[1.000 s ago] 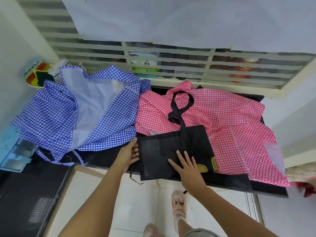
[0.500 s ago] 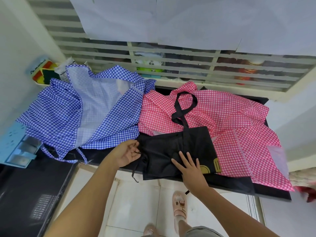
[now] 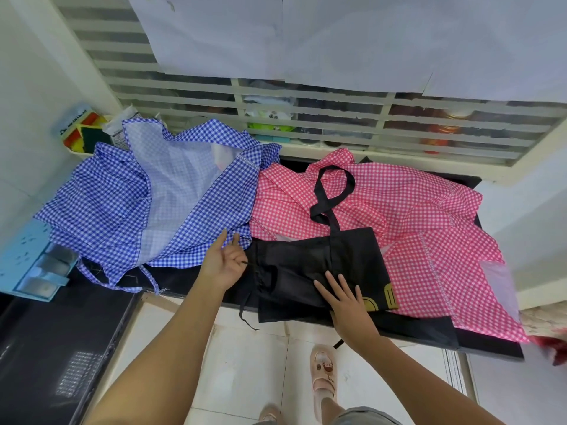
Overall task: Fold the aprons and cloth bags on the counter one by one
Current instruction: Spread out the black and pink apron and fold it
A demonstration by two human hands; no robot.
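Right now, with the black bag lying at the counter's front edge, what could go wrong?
1. The black bag overhangs the counter edge with a string dangling; only the right hand pins it, so it may slide off.
2. Its handle lies on the pink apron; pulling could drag that along.
3. The bag's left side is bunched beside the left hand, so the fold may set crooked.

Left hand point(image 3: 221, 265), right hand point(image 3: 348, 302), fingers point(image 3: 343, 283) outstretched.

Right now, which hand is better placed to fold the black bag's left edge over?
Probably the left. The left hand sits open right beside the bunched left edge of the black bag, while the right hand lies flat on its middle, pinning it down.
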